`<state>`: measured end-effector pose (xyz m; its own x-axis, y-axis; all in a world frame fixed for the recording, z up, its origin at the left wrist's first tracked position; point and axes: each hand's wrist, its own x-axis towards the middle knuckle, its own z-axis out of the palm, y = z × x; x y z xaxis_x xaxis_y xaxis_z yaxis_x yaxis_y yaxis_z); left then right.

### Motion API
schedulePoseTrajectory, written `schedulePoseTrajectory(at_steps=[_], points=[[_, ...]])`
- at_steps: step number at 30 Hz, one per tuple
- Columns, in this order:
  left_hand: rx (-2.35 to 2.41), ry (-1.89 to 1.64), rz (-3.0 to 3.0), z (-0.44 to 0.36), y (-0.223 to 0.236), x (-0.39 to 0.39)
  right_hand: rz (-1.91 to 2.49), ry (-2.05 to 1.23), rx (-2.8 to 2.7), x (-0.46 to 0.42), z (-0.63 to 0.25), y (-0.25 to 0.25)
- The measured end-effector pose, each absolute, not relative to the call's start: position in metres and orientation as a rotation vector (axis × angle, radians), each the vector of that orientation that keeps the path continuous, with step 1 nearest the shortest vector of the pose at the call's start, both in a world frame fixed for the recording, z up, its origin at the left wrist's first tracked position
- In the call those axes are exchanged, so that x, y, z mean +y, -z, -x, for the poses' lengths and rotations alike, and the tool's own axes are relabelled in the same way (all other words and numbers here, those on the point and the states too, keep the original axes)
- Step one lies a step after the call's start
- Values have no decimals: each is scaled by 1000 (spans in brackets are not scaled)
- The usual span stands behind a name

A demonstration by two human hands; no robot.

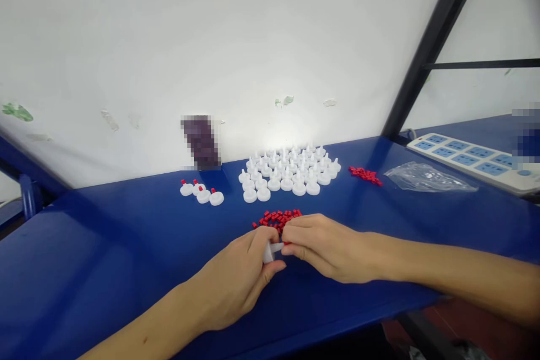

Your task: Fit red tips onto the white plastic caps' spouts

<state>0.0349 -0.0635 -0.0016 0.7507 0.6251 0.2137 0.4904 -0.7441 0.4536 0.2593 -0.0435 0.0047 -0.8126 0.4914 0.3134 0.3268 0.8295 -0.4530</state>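
My left hand (242,275) is closed around a white nozzle cap (269,253), whose narrow spout points right. At the spout's tip, my right hand (323,247) pinches a small red tip cap (287,243), mostly hidden by the fingers. Just beyond both hands lies a loose pile of red tip caps (274,217). Farther back stand many white nozzle caps (287,180) with bare spouts, grouped closely. To their left are several white nozzle caps with red tips (203,196).
A second heap of red tip caps (365,175) lies at the back right, beside a clear plastic bag (430,177). Behind the bag is a white power strip (476,160). A blurred dark object (202,143) leans on the wall. The blue table (139,259) has its front edge below my hands.
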Motion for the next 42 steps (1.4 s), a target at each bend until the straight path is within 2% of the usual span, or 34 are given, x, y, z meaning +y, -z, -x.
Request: schedulePoseTrajectory(at_steps=[4,8,10,16,20,23,30,35,42], points=[[841,-635,-2776,-36,4,-64,689,-772,-2528,-50,-257,-13],[872,-612,-2580,-39,0,-71,676,-740,-2559,-50,-259,-12],[896,-527,-2306,-41,-4,-76,623,-584,-2611,-47,-261,-9],[689,-437,-1340,-47,-6,-76,281,232,-2605,-38,-261,-2],[555,-331,-1045,-47,0,-67,250,411,-2531,-38,-259,2],[576,-376,-1018,-49,5,-65,305,241,-2543,-37,-259,8],[815,-632,-1399,-56,8,-78,565,-536,-2538,-42,-260,2],[913,-672,-2083,-52,-1,-83,611,-686,-2466,-48,-254,-7],[984,-792,-2632,-51,10,-72,747,-841,-2306,-57,-249,-3]])
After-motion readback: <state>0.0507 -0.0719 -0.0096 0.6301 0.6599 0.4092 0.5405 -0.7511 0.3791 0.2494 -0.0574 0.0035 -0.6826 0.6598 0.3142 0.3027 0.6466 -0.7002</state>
